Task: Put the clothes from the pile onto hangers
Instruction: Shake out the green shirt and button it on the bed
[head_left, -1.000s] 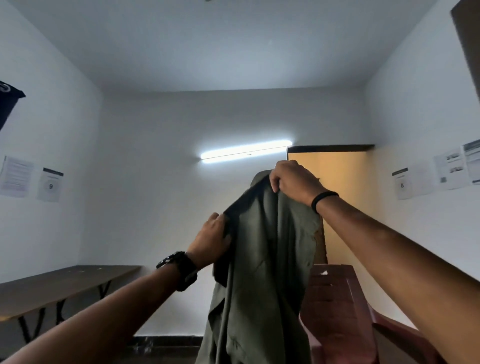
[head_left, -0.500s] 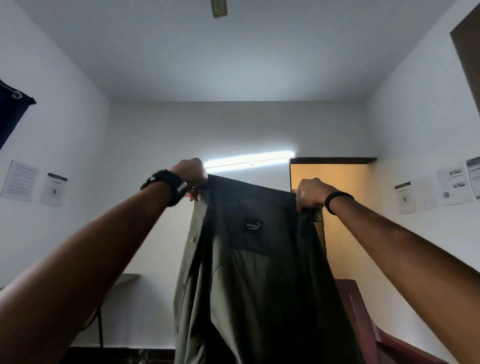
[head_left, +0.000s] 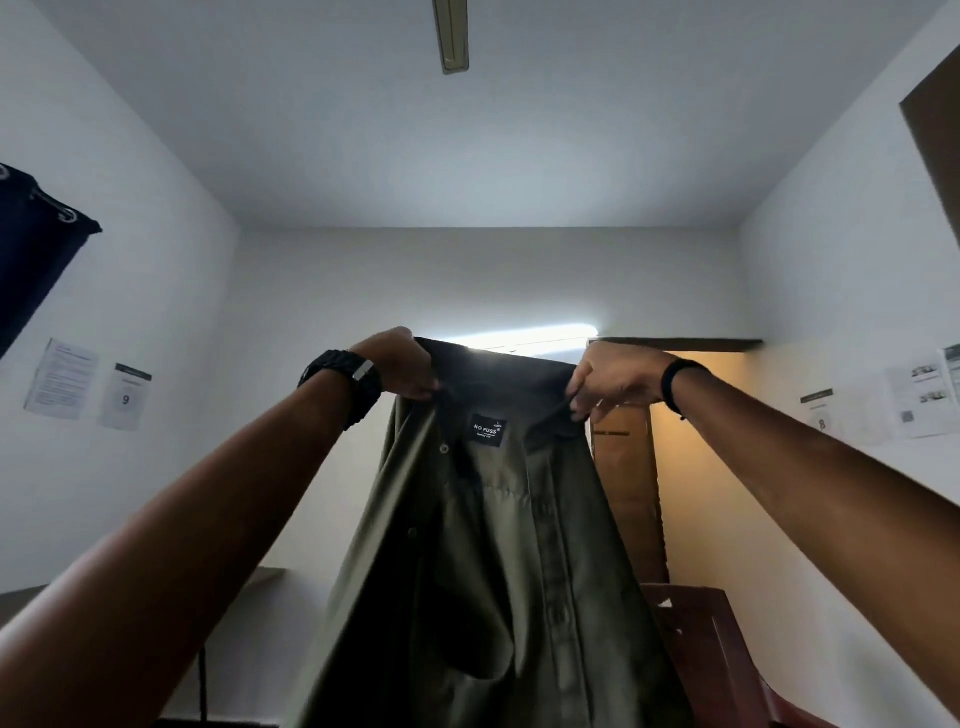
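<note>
Both forearms reach up and out from close by, a black watch (head_left: 345, 382) on the left wrist and a thin black band (head_left: 675, 382) on the right. A moment ago the olive shirt (head_left: 498, 545) was bunched between the hands; now it has been pulled wide and lifted, so it hangs open and flat with the inside of the collar and its black label (head_left: 487, 429) facing the wearer. That reads as the shirt being shaken out and squared up, ready to take a hanger, though no hanger is in view yet. The left hand (head_left: 402, 371) has its grip clenched on the collar's left end, and the right hand (head_left: 610, 384) pinches the right end, so the collar is stretched taut between them and the body of the shirt drops straight below. Behind it stand a dark red chair (head_left: 711, 639) to the right, a desk (head_left: 270, 574) edge to the left, then the lit tube light (head_left: 540, 332) and doorway (head_left: 711, 467) on the far wall.
</note>
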